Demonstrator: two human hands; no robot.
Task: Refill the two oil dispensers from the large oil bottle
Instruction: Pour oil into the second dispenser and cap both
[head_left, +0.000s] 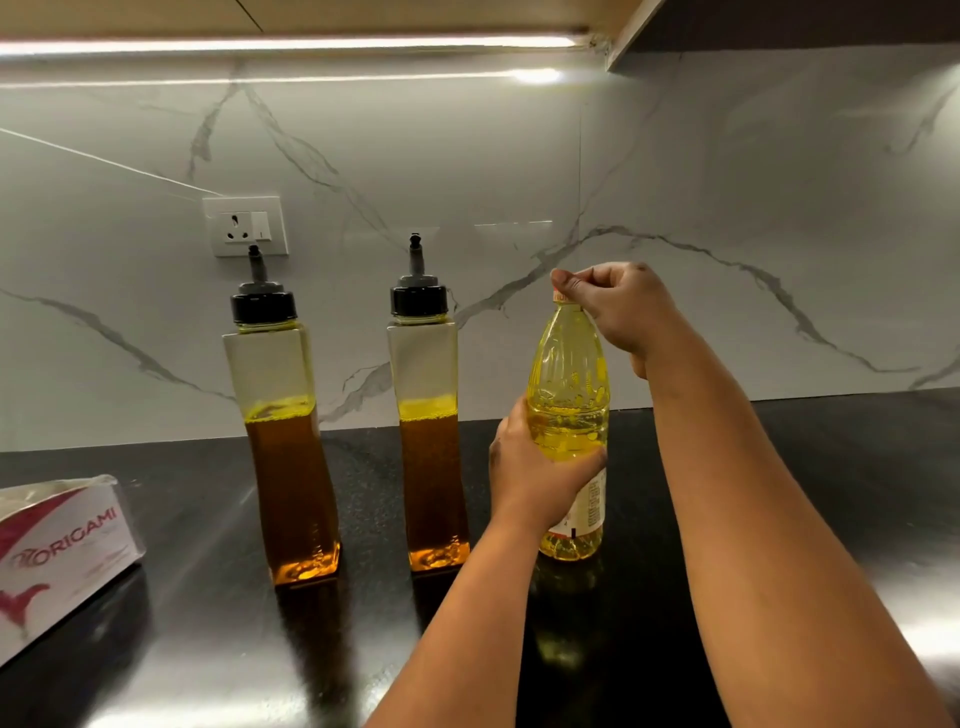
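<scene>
The large oil bottle (569, 379), clear plastic full of yellow oil, stands upright on the black counter (208, 649). My left hand (530, 473) grips its middle from the left. My right hand (618, 306) curls over its top and holds the cap (560, 292), which is mostly hidden by my fingers. To the left stand two tall square dispensers with black spout caps on: the left dispenser (285, 441) and the right dispenser (428, 441). Each is about half full of amber oil.
A white and red tissue pack (57, 551) lies at the counter's left edge. A wall socket (247, 226) sits on the marble backsplash behind the left dispenser. Bare counter stretches to the right of the oil bottle.
</scene>
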